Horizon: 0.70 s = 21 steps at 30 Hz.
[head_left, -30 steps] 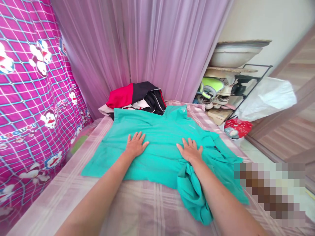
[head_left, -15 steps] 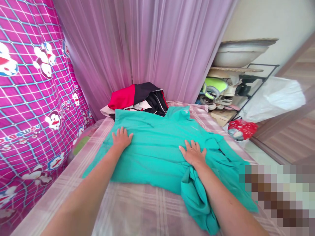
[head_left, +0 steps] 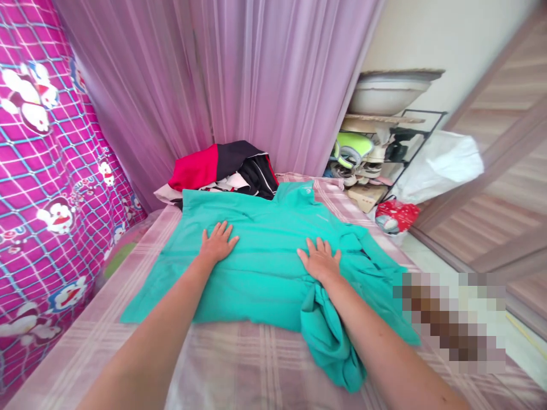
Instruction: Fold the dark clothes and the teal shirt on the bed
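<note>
A teal long-sleeved shirt (head_left: 256, 267) lies spread sideways over a plaid bedsheet (head_left: 231, 364), its collar toward the far right. My left hand (head_left: 217, 243) rests flat on the shirt's body, fingers spread. Palm down near the shoulder end, my right hand (head_left: 320, 259) also presses on the cloth with its fingers apart. One sleeve is bunched beneath my right wrist and hangs toward me. The other sleeve side lies wrinkled at the right, partly behind my forearm.
Red, black and white clothes (head_left: 226, 168) are heaped behind the shirt against a purple curtain (head_left: 256, 85). A pink patterned curtain (head_left: 47, 188) hangs at left. At right stand a shoe rack (head_left: 376, 154), a white bag (head_left: 448, 162) and a red bag (head_left: 397, 216). A blurred patch covers the lower right.
My left hand has slid a little to the right across the shirt. The view has turned slightly right, so the surroundings sit further left. Both hands stay flat on the cloth.
</note>
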Motion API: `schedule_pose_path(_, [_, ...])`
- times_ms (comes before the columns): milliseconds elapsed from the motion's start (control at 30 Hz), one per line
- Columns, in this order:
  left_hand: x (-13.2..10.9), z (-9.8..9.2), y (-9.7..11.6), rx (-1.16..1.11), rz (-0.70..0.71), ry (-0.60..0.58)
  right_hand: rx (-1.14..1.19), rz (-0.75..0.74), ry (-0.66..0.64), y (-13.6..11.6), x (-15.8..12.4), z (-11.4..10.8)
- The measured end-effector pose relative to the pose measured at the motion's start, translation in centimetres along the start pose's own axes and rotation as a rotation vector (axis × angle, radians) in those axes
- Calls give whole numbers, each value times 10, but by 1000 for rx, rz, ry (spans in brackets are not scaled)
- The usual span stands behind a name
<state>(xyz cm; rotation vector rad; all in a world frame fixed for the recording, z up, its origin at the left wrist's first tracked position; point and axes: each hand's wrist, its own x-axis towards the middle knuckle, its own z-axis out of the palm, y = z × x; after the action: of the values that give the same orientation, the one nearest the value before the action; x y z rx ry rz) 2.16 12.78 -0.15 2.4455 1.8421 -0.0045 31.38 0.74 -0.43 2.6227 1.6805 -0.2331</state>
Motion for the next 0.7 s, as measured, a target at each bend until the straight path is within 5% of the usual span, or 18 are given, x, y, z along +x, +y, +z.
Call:
schedule_pose_path(200, [-4,1,2,14,1,-10,12,-493,-118,-18,15,-13])
schedule_pose_path(267, [-3,1,1,27,2,2,14,-543,-169,-15,29,-15])
schedule_pose_path(500, [-1,5,0,59,-3,11,-55,-66,-4,47,94,-15])
schedule_pose_path(700, [-2,3,2,59,-2,29,-81,87,41,45,112,-19])
